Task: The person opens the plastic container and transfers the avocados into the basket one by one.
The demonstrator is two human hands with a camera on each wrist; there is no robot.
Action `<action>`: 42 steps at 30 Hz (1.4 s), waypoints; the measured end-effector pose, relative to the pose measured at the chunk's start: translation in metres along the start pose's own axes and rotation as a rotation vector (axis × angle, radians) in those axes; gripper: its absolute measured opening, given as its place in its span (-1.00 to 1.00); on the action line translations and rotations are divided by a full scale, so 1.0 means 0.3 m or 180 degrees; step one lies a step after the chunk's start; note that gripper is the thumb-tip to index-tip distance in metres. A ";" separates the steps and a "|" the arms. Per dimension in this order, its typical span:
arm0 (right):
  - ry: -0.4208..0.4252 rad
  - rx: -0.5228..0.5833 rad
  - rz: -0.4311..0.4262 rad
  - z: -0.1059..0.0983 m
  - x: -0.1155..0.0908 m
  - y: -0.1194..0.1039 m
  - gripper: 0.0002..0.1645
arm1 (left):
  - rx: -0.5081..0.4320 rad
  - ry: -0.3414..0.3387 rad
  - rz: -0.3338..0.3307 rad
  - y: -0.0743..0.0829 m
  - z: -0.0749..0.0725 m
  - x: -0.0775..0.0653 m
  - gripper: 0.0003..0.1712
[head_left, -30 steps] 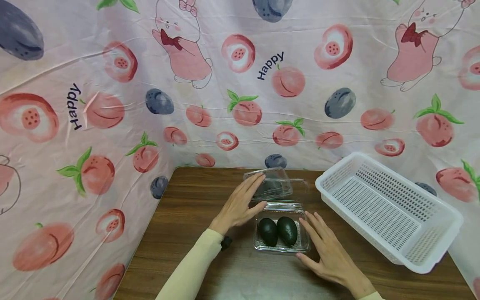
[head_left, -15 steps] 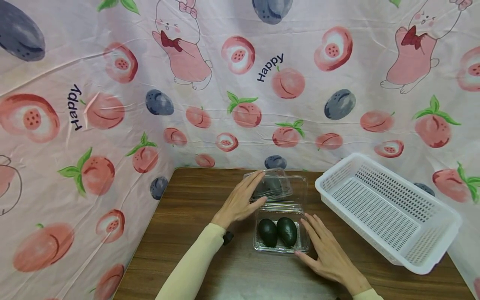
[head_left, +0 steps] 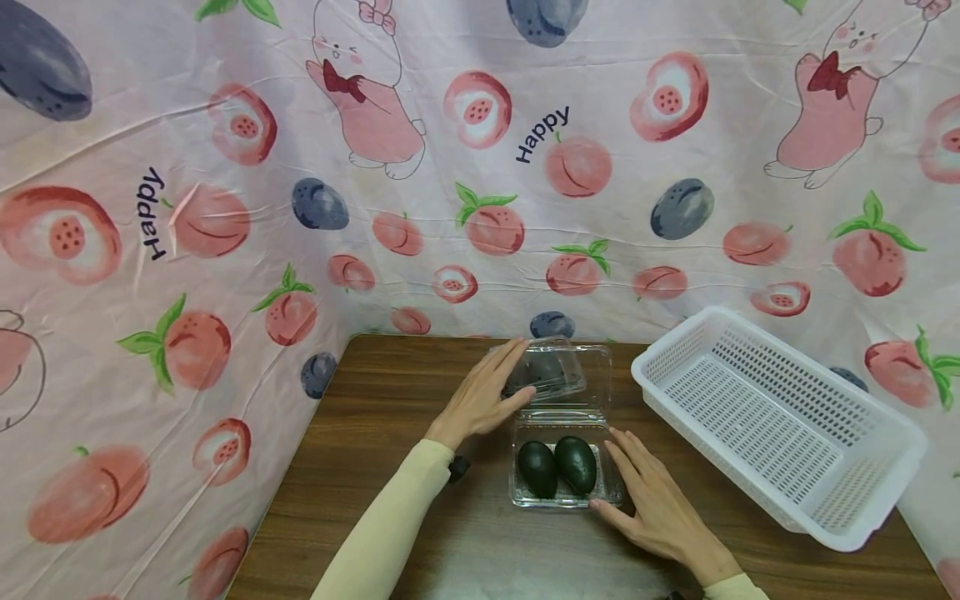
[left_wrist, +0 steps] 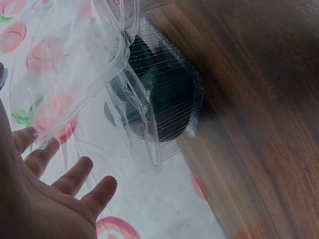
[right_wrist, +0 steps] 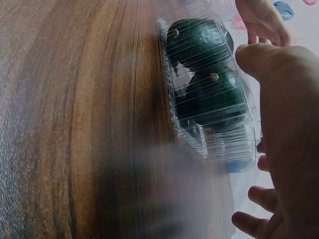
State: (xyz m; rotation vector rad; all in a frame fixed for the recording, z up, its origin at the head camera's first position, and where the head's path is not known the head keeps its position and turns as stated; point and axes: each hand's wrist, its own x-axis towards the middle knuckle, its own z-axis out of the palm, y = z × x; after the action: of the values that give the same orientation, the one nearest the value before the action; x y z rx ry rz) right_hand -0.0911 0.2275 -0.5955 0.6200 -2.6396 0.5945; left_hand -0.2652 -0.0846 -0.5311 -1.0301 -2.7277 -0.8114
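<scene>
Two dark green avocados (head_left: 576, 465) lie side by side in a clear plastic clamshell box (head_left: 551, 503), whose lid (head_left: 597, 379) is raised at the back. My left hand (head_left: 480, 400) has its fingers fairly straight, and in the left wrist view its fingertips are at the lid's edge. Along the box's right side is my right hand (head_left: 660, 500), fingers extended and thumb at the front right corner. In the right wrist view the avocados (right_wrist: 217, 97) show through the ribbed box wall.
Another clear plastic piece (head_left: 573, 367) overlaps the lid behind the left hand; its shape and the dark patch within are unclear. A white perforated basket (head_left: 750, 475) stands right on the wooden table (head_left: 375, 400). Fruit-printed cloth (head_left: 420, 250) hangs behind and at the left.
The lid's far edge has shifted higher and slightly left in the head view. My left fingers have moved slightly with it; the right hand and avocados stay nearly in place.
</scene>
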 end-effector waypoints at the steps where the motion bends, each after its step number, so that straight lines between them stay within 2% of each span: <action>1: -0.0003 0.0002 0.0005 0.001 0.000 0.001 0.09 | -0.0007 -0.0008 -0.0015 0.000 0.000 0.002 -0.04; 9: 0.0025 -0.0028 -0.0032 0.003 0.000 0.006 0.08 | -0.0096 -0.0174 -0.0170 0.000 -0.004 0.016 -0.03; 20: 0.0055 -0.0075 -0.0077 0.008 -0.001 0.012 0.08 | -0.0089 -0.0258 -0.0318 0.000 -0.013 0.021 -0.01; 32: 0.0064 -0.0078 -0.0070 0.008 -0.002 0.009 0.09 | -0.0081 -0.0135 -0.0386 -0.004 -0.008 0.006 0.08; 42: 0.0075 -0.0119 -0.0085 0.008 0.000 0.011 0.10 | 0.0076 0.0041 -0.0278 0.020 -0.015 -0.030 0.15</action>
State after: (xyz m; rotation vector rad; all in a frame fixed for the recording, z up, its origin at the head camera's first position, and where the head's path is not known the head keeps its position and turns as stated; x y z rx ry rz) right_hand -0.0932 0.2291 -0.5984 0.6323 -2.6103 0.5401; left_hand -0.2550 -0.0884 -0.5274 -0.9035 -2.7815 -0.7934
